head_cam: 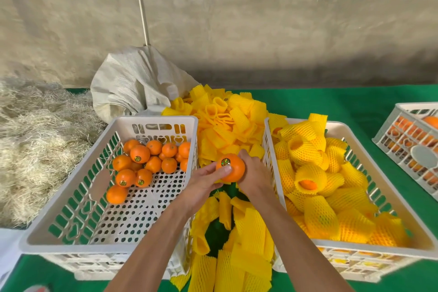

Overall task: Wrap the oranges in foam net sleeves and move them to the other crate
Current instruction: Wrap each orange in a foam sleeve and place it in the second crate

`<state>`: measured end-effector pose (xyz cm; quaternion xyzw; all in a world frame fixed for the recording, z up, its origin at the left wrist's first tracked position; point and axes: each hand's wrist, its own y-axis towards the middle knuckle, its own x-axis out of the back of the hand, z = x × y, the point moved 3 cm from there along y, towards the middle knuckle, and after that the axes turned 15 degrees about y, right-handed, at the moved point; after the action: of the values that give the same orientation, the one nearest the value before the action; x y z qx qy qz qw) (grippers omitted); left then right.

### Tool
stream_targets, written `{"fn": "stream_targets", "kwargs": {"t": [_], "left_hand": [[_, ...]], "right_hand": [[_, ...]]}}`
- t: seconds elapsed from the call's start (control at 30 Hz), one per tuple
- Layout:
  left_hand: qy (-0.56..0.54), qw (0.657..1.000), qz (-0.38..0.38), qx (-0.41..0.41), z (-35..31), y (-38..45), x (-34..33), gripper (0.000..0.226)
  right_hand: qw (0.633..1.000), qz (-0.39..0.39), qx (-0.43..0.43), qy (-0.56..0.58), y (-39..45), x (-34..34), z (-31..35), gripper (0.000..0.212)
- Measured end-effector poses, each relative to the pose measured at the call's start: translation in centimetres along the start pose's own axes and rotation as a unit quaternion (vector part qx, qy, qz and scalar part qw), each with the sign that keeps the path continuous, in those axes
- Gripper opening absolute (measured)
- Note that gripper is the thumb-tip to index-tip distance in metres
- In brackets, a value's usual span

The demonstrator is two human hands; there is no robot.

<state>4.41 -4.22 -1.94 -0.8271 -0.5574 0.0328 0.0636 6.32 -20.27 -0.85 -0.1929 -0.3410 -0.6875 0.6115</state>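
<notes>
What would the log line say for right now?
step: sleeving | left hand + right hand: hold bare orange | over: loose foam sleeves | between crates

Bare grey concrete wall [237, 19] with a white conduit [139, 2] running down it, green-covered worktop [331, 102] in front, straw pile [35, 137] far left.

A fruit-packing shed is being shown: white crates [151, 123] of oranges [139, 153] are being kept on a green-covered table [343, 102], heaps of yellow sleeves [227, 123] and straw [35, 140] are lying about, and a bare concrete wall [237, 31] is rising behind.
</notes>
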Motion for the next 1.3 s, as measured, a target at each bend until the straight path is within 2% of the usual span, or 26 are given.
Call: {"fn": "stream_targets", "kwargs": {"t": [0.07,0.13,0.23,0.33,0.4,0.43,0.53,0.63,0.7,0.77,0.9,1.0,1.13,1.3], "left_hand": [[-0.044,0.999,0.013,0.011,0.1,0.0,0.1,0.087],[-0.098,0.995,0.016,0.023,0.0,0.1,0.3,0.09],[-0.14,0.989,-0.024,0.042,0.2,0.4,0.6,0.093],[-0.147,0.986,-0.061,0.043,0.4,0.7,0.9,0.073],[-0.087,0.992,-0.08,0.036,0.5,0.8,0.7,0.058],[-0.022,0.994,-0.1,0.032,0.6,0.8,0.5,0.055],[0.209,0.963,-0.172,0.003,0.9,0.8,-0.1,0.047],[0.249,0.942,-0.223,-0.01,0.8,1.0,0.0,0.036],[0.249,0.94,-0.231,-0.007,0.8,1.2,0.2,0.032],[0.234,0.945,-0.227,0.001,0.8,1.1,0.1,0.037],[0.183,0.958,-0.218,0.041,1.0,1.0,0.3,0.058],[0.12,0.972,-0.189,0.067,1.1,1.1,0.3,0.061],[0.028,0.984,-0.155,0.084,1.3,1.2,0.2,0.059],[-0.073,0.988,-0.124,0.06,0.3,1.0,0.1,0.05]], "right_hand": [[0.999,0.022,-0.002,0.042,0.0,-0.3,0.6,0.055],[0.991,0.052,-0.02,0.12,0.2,-0.7,0.9,0.055],[0.961,0.07,-0.077,0.256,0.6,-0.8,0.1,0.03],[0.924,0.079,-0.104,0.359,0.5,-0.2,-1.0,0.012],[0.927,0.048,-0.095,0.36,0.7,1.1,-1.2,0.011],[0.932,0.018,-0.085,0.352,0.8,1.8,-1.1,0.012],[0.953,-0.026,-0.023,0.303,0.4,3.3,0.2,0.01],[0.975,0.018,0.028,0.222,-1.3,2.6,1.9,0.01],[0.99,0.019,0.045,0.135,-2.1,1.9,2.4,0.013],[0.995,-0.021,0.051,0.078,-2.5,1.7,2.5,0.016],[0.988,-0.102,0.085,0.077,-2.8,1.3,1.9,0.027],[0.983,-0.061,0.038,0.17,-2.4,1.0,1.1,0.032],[0.959,-0.006,-0.027,0.284,-2.5,0.5,0.6,0.042],[0.884,0.011,-0.094,0.457,-2.0,0.3,0.0,0.04]]}}
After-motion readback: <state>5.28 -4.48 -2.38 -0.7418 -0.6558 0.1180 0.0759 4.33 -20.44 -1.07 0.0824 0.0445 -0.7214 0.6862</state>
